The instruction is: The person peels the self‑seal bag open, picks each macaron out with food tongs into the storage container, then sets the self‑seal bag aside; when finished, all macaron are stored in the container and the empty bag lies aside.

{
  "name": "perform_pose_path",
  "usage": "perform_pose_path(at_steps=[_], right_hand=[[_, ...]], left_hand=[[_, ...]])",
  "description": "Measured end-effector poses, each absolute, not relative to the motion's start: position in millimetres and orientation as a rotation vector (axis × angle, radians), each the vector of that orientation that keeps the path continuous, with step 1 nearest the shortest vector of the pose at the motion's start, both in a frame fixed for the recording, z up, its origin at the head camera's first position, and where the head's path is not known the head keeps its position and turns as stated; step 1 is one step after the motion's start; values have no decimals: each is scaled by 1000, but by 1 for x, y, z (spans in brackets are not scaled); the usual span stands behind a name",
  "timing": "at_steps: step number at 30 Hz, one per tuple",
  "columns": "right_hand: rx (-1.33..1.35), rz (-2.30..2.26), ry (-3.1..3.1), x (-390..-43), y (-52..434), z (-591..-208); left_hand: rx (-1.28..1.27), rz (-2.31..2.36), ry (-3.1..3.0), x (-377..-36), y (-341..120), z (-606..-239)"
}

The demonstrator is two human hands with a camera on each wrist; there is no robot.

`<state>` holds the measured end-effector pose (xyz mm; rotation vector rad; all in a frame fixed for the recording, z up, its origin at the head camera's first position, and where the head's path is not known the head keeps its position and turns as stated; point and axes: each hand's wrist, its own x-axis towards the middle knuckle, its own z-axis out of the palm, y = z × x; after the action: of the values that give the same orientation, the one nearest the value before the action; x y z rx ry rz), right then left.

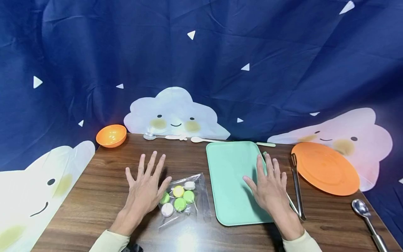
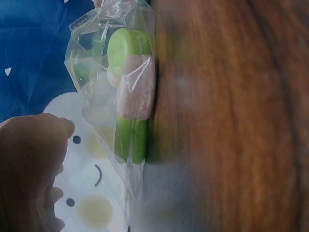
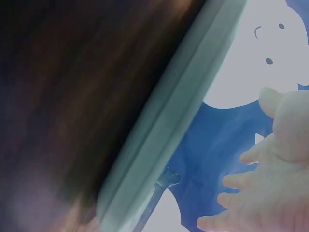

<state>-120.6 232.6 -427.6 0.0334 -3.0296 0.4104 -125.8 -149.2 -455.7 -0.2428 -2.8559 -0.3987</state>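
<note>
My left hand [image 1: 145,182] lies flat on the wooden table [image 1: 94,196] with fingers spread, its thumb beside a clear plastic bag [image 1: 184,199] of green, yellow and white round sweets. In the left wrist view the bag [image 2: 120,92] is close to the hand [image 2: 29,164]. My right hand [image 1: 269,183] rests open, fingers straight, on the right edge of a mint green tray [image 1: 231,178]. The right wrist view shows the tray's rim [image 3: 174,125] and the open fingers [image 3: 270,183]. Neither hand holds anything.
Metal tongs [image 1: 297,189] lie just right of my right hand. An orange plate [image 1: 324,171] sits at the far right, a metal scoop [image 1: 365,215] near the front right corner. An orange bowl [image 1: 111,135] and two spoons [image 1: 163,137] lie along the back edge.
</note>
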Motion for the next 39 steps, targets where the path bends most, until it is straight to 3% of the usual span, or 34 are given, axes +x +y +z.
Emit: perform_pose_path(at_steps=[6,12,19,31,39], right_hand=[[149,540,-2882,-109,213,-424],[432,730,-2838,-82,170,-417],[738,574,-2904,-66,128,-420],[777,467,-2804,-61,118,-437],[585,581,-2924,-61,125,-435]], left_hand=[[-273,-426,-2839,-123,-146,-453],[-358,-499,-2904,-112,-136,-436],[-566,-590,-3067,-95,-123,-431],[-746,-698,-3099,-92,-124,-439],[-733,-710,-3142,-91,-125,-440]])
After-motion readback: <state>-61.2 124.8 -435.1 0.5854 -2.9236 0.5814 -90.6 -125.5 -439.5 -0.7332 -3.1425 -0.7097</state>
